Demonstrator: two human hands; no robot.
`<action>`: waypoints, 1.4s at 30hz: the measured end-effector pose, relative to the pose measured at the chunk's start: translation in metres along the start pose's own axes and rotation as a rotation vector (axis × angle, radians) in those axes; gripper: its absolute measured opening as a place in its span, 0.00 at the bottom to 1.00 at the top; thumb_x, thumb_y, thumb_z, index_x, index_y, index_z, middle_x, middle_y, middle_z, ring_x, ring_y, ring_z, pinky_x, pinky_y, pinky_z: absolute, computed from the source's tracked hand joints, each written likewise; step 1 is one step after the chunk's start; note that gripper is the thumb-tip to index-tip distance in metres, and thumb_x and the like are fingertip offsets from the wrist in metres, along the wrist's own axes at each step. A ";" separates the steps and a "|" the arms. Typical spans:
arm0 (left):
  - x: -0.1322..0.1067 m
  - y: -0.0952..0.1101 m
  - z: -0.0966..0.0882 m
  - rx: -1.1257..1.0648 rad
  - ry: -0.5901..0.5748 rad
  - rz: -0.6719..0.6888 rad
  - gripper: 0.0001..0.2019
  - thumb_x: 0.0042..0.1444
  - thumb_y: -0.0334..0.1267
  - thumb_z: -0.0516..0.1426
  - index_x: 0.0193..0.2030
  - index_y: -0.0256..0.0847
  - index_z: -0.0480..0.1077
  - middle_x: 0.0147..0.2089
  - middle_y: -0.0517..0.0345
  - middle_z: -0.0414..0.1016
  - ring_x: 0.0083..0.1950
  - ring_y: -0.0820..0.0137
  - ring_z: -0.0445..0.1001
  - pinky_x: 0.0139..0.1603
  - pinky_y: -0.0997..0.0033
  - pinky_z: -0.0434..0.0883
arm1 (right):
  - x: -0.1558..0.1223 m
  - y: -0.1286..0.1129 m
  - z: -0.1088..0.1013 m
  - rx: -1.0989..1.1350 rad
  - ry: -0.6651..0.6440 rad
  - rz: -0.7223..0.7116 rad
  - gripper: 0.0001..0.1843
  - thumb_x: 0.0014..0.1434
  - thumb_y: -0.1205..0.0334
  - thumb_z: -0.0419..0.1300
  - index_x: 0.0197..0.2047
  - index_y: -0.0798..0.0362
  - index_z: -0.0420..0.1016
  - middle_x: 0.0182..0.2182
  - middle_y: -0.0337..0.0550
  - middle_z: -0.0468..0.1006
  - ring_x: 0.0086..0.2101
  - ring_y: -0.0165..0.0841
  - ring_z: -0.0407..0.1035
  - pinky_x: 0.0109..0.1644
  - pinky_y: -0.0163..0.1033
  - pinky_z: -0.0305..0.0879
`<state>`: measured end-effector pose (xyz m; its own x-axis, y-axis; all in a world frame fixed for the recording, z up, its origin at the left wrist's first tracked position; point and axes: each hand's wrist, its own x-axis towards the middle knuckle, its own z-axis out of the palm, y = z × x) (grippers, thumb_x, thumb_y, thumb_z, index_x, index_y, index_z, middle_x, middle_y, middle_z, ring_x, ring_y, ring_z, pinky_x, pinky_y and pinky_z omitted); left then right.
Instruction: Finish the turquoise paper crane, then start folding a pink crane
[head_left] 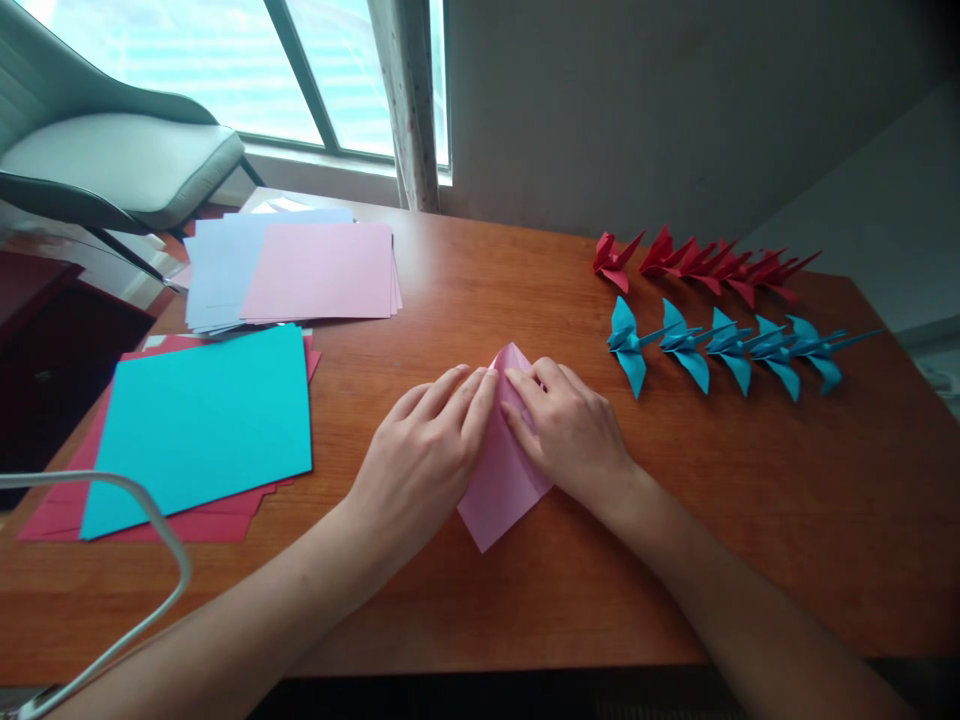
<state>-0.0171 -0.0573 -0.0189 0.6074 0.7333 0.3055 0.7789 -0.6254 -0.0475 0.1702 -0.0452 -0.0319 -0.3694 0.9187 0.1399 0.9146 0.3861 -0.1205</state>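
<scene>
A partly folded pink origami paper (501,480) lies on the table in front of me, one corner pointing toward me and its narrow tip away. My left hand (427,440) presses on its left side, fingers together near the upper fold. On the right side, my right hand (566,420) has its fingers bent and thumb against the paper close to the tip. Both hands hide parts of the paper's edges. To the right stand a row of blue paper cranes (686,345) and, behind it, a row of red paper cranes (705,265).
Blue sheets (202,430) lie over red sheets (217,525) at the left. Pink sheets (322,270) rest on pale sheets (217,270) behind them. A white cable (161,510) loops at the lower left. A chair (120,160) stands beyond the wooden table (675,560).
</scene>
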 end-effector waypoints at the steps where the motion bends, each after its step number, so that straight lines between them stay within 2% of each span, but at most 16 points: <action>1: 0.000 0.002 0.000 -0.003 -0.014 0.018 0.22 0.68 0.28 0.45 0.65 0.25 0.66 0.65 0.43 0.73 0.65 0.55 0.72 0.57 0.58 0.74 | 0.000 0.000 0.000 0.002 0.001 0.000 0.22 0.71 0.55 0.51 0.62 0.53 0.70 0.46 0.49 0.76 0.44 0.41 0.71 0.41 0.43 0.69; 6: -0.003 0.007 0.002 -0.012 -0.106 0.041 0.24 0.67 0.27 0.45 0.68 0.24 0.63 0.70 0.41 0.66 0.68 0.55 0.69 0.60 0.57 0.73 | 0.001 0.000 0.001 0.011 0.020 0.000 0.26 0.70 0.59 0.52 0.68 0.55 0.64 0.48 0.50 0.76 0.45 0.41 0.71 0.43 0.43 0.69; 10: -0.005 0.008 0.002 -0.041 -0.202 0.052 0.27 0.66 0.28 0.46 0.70 0.24 0.59 0.73 0.40 0.59 0.72 0.55 0.63 0.66 0.55 0.70 | 0.002 0.000 0.000 0.006 0.020 -0.006 0.24 0.71 0.58 0.50 0.68 0.50 0.66 0.45 0.47 0.76 0.43 0.40 0.71 0.41 0.42 0.69; 13: -0.006 0.009 0.001 -0.055 -0.235 0.072 0.27 0.66 0.28 0.45 0.71 0.24 0.59 0.75 0.38 0.55 0.73 0.54 0.60 0.68 0.54 0.67 | 0.002 0.002 0.000 0.019 0.008 -0.013 0.24 0.70 0.59 0.51 0.67 0.51 0.67 0.45 0.48 0.75 0.43 0.40 0.71 0.43 0.43 0.69; 19: -0.010 0.011 0.004 -0.037 -0.209 0.096 0.28 0.63 0.25 0.44 0.70 0.18 0.58 0.74 0.32 0.55 0.74 0.50 0.57 0.72 0.55 0.64 | 0.002 0.004 -0.002 0.067 -0.025 -0.026 0.25 0.68 0.63 0.51 0.67 0.54 0.66 0.46 0.49 0.76 0.45 0.40 0.70 0.47 0.43 0.70; 23: -0.012 0.014 0.004 -0.013 -0.210 0.080 0.28 0.63 0.24 0.43 0.69 0.16 0.59 0.73 0.29 0.57 0.74 0.47 0.58 0.71 0.53 0.65 | 0.002 0.005 -0.003 0.061 -0.026 -0.033 0.25 0.68 0.63 0.51 0.66 0.55 0.67 0.47 0.50 0.76 0.46 0.40 0.70 0.47 0.43 0.71; 32: -0.010 0.012 0.004 -0.105 -0.260 0.079 0.28 0.64 0.28 0.46 0.70 0.20 0.59 0.75 0.34 0.54 0.75 0.49 0.56 0.73 0.51 0.60 | 0.001 0.004 -0.003 0.041 -0.023 -0.039 0.25 0.69 0.62 0.50 0.66 0.56 0.67 0.46 0.51 0.76 0.46 0.40 0.70 0.46 0.43 0.70; 42: -0.012 0.012 0.004 -0.129 -0.264 0.072 0.28 0.64 0.28 0.45 0.71 0.24 0.59 0.75 0.37 0.53 0.76 0.52 0.54 0.74 0.51 0.59 | 0.000 0.005 -0.002 0.027 -0.008 -0.059 0.22 0.70 0.62 0.50 0.65 0.49 0.70 0.43 0.48 0.75 0.43 0.38 0.69 0.44 0.41 0.68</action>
<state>-0.0141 -0.0726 -0.0267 0.6928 0.7196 0.0466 0.7167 -0.6942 0.0660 0.1756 -0.0435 -0.0307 -0.4244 0.8947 0.1393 0.8863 0.4419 -0.1386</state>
